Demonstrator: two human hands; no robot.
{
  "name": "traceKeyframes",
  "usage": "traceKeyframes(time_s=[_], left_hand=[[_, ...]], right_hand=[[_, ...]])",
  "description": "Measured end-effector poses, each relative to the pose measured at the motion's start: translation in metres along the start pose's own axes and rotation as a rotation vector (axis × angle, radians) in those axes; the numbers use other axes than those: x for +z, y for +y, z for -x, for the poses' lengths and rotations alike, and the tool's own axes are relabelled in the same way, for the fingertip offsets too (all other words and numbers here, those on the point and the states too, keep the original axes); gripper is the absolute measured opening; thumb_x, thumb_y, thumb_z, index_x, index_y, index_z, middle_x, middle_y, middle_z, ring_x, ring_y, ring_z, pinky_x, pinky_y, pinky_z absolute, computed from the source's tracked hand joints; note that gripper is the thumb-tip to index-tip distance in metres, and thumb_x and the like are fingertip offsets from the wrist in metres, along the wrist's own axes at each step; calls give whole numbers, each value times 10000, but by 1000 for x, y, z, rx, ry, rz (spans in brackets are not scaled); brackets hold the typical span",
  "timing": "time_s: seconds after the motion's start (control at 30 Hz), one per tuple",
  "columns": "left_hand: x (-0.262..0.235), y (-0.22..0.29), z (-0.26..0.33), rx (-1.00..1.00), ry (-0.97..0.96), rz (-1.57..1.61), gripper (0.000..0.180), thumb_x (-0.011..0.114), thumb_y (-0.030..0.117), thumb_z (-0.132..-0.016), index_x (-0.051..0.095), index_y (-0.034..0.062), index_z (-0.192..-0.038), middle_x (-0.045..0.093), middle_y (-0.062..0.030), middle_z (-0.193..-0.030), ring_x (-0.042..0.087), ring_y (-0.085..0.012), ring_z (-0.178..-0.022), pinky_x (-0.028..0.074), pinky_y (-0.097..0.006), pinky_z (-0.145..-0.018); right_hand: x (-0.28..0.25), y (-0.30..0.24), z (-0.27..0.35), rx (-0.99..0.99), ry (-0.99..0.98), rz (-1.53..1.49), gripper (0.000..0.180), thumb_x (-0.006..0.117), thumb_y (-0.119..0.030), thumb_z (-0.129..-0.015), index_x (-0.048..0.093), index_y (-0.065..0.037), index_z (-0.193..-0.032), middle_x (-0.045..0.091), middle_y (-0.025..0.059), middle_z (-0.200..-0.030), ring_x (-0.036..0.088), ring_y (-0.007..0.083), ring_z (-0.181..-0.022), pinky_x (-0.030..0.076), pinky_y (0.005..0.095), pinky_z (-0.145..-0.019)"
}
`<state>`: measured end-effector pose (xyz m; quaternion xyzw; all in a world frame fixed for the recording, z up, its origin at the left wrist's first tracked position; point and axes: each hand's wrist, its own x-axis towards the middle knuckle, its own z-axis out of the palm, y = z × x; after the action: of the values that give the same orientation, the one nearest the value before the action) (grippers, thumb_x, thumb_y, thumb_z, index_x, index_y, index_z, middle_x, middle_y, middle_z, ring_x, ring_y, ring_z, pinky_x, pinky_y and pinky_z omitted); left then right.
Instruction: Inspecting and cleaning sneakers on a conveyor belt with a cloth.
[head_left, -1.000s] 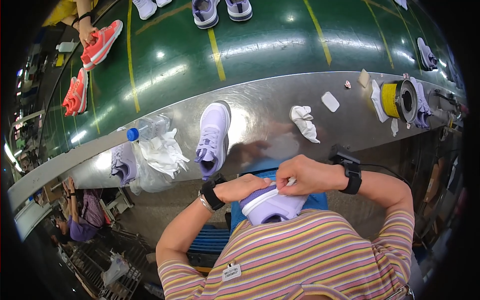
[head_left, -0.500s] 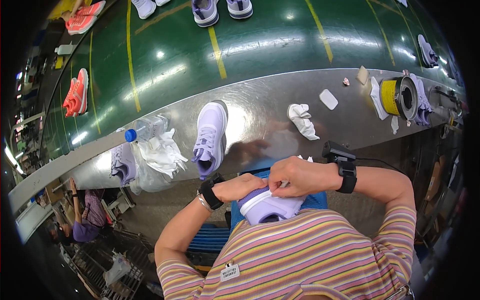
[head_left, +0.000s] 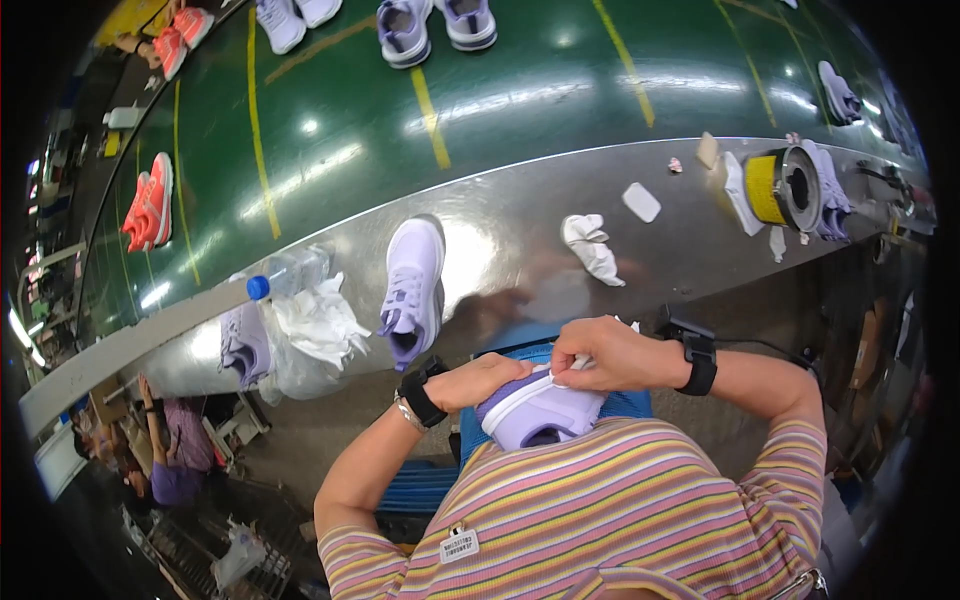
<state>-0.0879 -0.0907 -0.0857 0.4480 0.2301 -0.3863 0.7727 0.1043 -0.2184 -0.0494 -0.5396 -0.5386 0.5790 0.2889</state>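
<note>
shoe in hand: pale lilac mesh sneaker with a white sole (head_left: 540, 410), held close against the striped shirt, near edge of the scene, opening facing the person

left hand (head_left: 485, 378): wrapped over the toe end, fingers curled down on the upper, basically just pinning the shoe in place

right hand (head_left: 610, 352): fingertips pressed together, pinching something white and thin at the tongue/collar, looks like a lace end or a bit of paper, too small to tell

how I'd do it: keep the left hand firm so the shoe doesn't twist, pull with the right in short tugs straight along the tongue, not sideways, or the mesh puckers

watch out: grip is right at the tip, easy to slip, so I'd re-pinch lower

on the bench: matching lilac sneaker (head_left: 414, 285) lying on the steel ledge just beyond the hands, crumpled white tissue paper (head_left: 315, 322) and a clear bottle with a blue cap (head_left: 285, 275) to its left, another white wad (head_left: 592, 245) to the right

far right: yellow tape roll (head_left: 782, 187)

far: green conveyor belt (head_left: 520, 110) carrying more pairs
</note>
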Motion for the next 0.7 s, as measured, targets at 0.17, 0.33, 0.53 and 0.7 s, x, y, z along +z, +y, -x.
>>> traceKeyframes(time_s=[0.17, 0.33, 0.53, 0.7], left_hand=[[-4, 7, -22, 193, -31, -154, 414, 363, 318, -943, 578, -21, -1042, 600, -31, -960, 496, -71, -872, 414, -247, -790], [14, 51, -35, 150, -9, -57, 414, 368, 288, -926, 564, -39, -1087, 610, -28, -956, 528, -88, -853, 413, -232, -772], [15, 65, -61, 82, 40, 50, 398, 369, 262, -918, 551, -43, -1098, 614, -56, -976, 555, -107, -847, 426, -232, -761], [28, 91, -69, 33, 76, 163, 395, 370, 272, -915, 549, -38, -1082, 613, -76, -974, 569, -115, -835, 443, -244, -746]], right_hand=[[6, 14, 41, -228, 265, 72, 73, 615, -159, -801, 635, -110, -852, 593, 16, -849, 538, 185, -854, 357, 322, -782], [-25, 10, 84, -120, 661, 156, 80, 563, -106, -823, 581, -52, -879, 547, 62, -805, 546, 209, -775, 439, 314, -681], [-174, 78, 189, 304, 1313, 137, 136, 598, -141, -795, 606, -19, -853, 627, 80, -774, 597, 141, -715, 462, 276, -662], [-242, 144, 205, 486, 1236, 481, 111, 610, -81, -713, 630, -22, -805, 624, 181, -797, 607, 311, -790, 465, 359, -706]])
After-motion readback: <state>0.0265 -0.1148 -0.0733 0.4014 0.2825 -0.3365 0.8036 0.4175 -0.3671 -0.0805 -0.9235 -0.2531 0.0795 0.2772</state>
